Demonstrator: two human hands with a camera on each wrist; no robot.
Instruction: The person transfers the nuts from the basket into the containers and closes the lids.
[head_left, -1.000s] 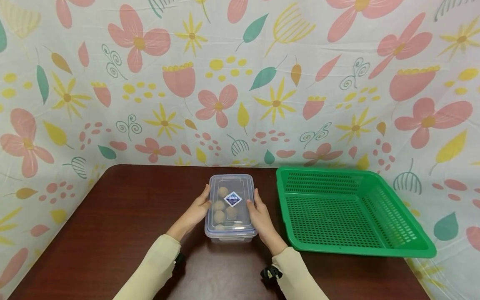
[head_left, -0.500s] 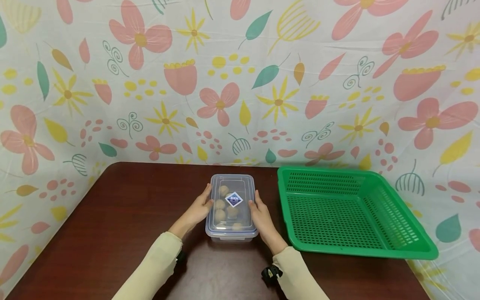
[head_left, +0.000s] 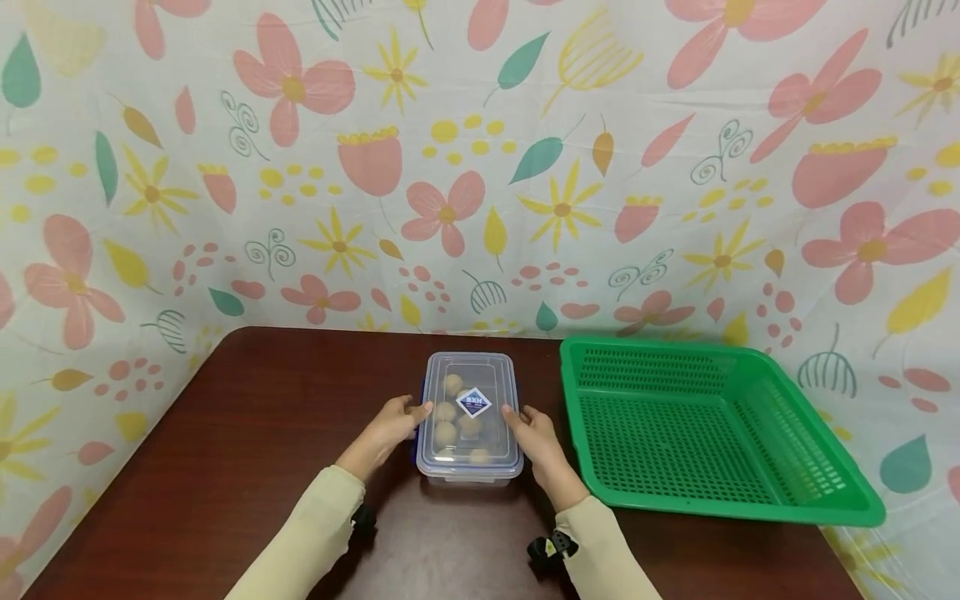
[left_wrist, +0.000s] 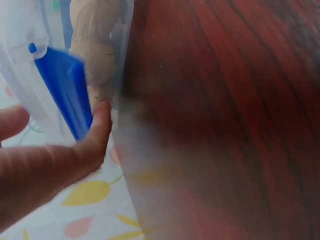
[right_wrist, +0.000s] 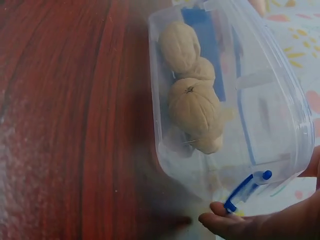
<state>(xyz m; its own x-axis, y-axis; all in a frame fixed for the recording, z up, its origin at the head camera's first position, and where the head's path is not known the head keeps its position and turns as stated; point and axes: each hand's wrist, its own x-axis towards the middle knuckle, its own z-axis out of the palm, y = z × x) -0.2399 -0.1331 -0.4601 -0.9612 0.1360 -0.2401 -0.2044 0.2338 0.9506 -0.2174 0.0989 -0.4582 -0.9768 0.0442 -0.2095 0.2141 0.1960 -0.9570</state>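
Note:
A clear plastic food container (head_left: 487,367) with a lid sits on the table, long side away from me. Several tan, ridged round things (right_wrist: 192,107) show through its walls. My left hand (head_left: 386,429) is at its left side, thumb on the lid edge; in the left wrist view a finger lies against a blue latch (left_wrist: 67,95) swung outward. On the right side my right hand (head_left: 542,442) has its thumb on the lid edge, while its fingertips touch another outward-tilted blue latch (right_wrist: 245,192). Lid and box remain together. Some fingers are hidden beside the box.
A green plastic basket (head_left: 727,510) with perforated walls stands right of the container, close to my right hand. The dark red-brown wooden table (head_left: 262,417) ends at a flower-patterned cloth (head_left: 450,283) at the back and sides. Each wrist wears a black strap (head_left: 551,548).
Both hands' fingers have drawn in, and the left blue latch now sticks out from the side. The container stays in place on the table; the head view has shifted slightly.

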